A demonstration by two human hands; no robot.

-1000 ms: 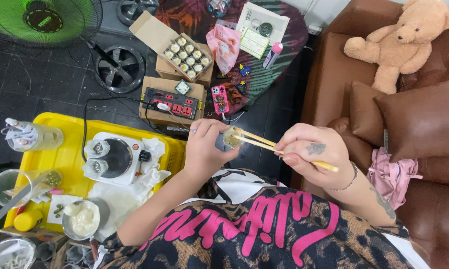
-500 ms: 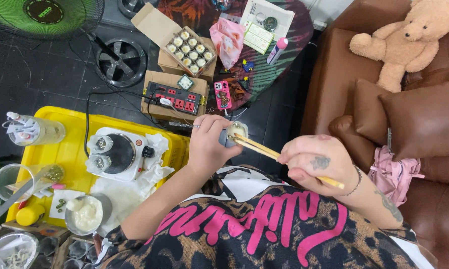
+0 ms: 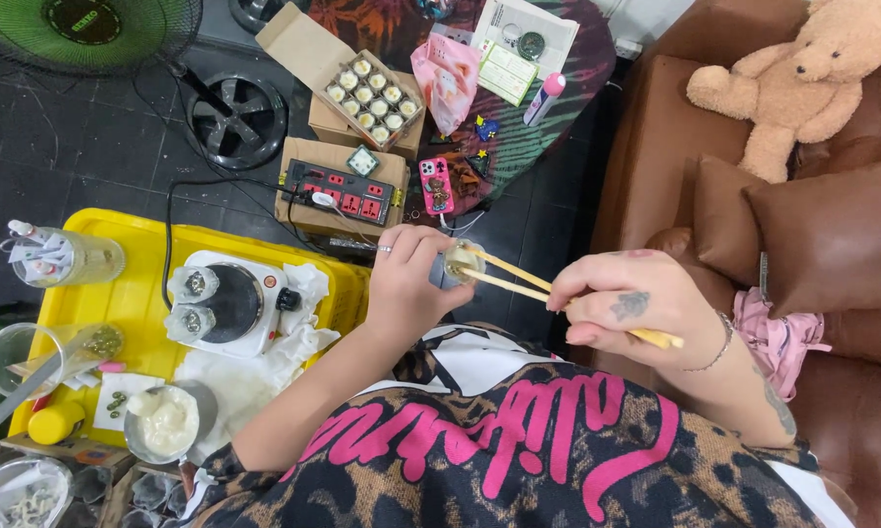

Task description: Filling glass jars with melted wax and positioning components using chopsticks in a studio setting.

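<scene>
My left hand (image 3: pixel 406 288) grips one small clear jar (image 3: pixel 457 262) at centre frame; my right hand (image 3: pixel 636 308) pinches two wooden chopsticks (image 3: pixel 528 279), tips still in it; both hands sit slightly lower than before.

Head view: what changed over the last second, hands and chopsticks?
Little. The left hand keeps the small jar pinched, and the right hand keeps the chopsticks with their tips at the jar mouth; no grip taken or released. Both hands stay close together above the lap. The yellow tray and its hot plate are unmoved.
</scene>
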